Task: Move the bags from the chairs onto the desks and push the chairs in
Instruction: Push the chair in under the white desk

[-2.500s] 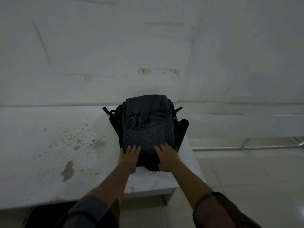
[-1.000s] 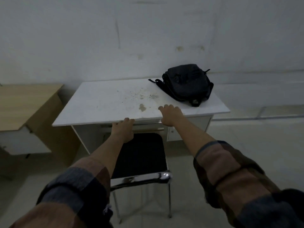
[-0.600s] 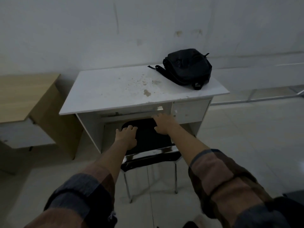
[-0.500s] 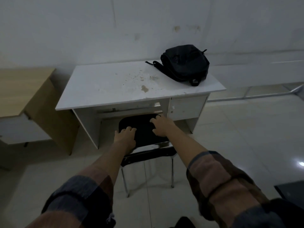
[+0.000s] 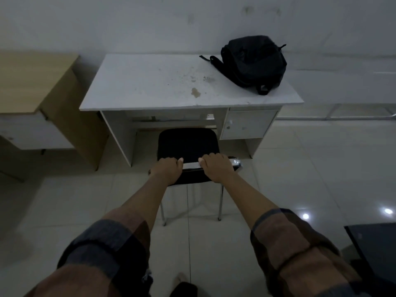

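both hands, left hand and right hand, grip the chair backrest; pushed crooked, its seat may strike the desk drawer unit ahead.

Matt cloth bag, stained white desk, glossy chrome-framed chair.

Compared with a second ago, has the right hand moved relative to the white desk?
Yes. The right hand has left the front edge of the white desk, drawn back toward the person, and now grips the backrest of the chair.
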